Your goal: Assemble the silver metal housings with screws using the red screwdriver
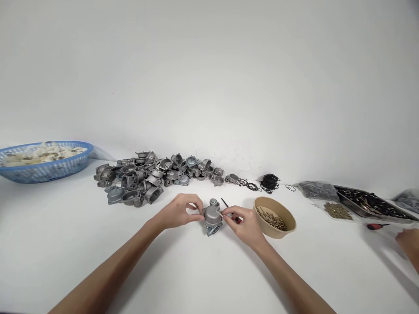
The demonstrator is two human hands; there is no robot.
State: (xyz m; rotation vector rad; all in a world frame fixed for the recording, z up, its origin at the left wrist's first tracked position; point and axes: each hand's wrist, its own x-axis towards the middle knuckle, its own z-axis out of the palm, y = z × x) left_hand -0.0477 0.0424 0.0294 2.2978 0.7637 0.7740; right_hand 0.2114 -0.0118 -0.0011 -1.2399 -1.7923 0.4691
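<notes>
Head view: rounded grey metal housing [212,215] sits on white surface [196,279], left hand [183,210] and right hand [245,224] at opposite edges, fingertips nearly closed; can't tell what's pinched. Bare room between forearms; round tan bowl [282,212] crowds right hand.

Matt metal housing [212,215], plastic basket [49,174], smooth papery bowl [284,213]; smooth tabletop [183,270]

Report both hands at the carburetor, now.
Left hand: closed in a pinch at the left edge of the carburetor; contents unclear.
Right hand: closed in a pinch at its right edge; contents unclear.
</notes>
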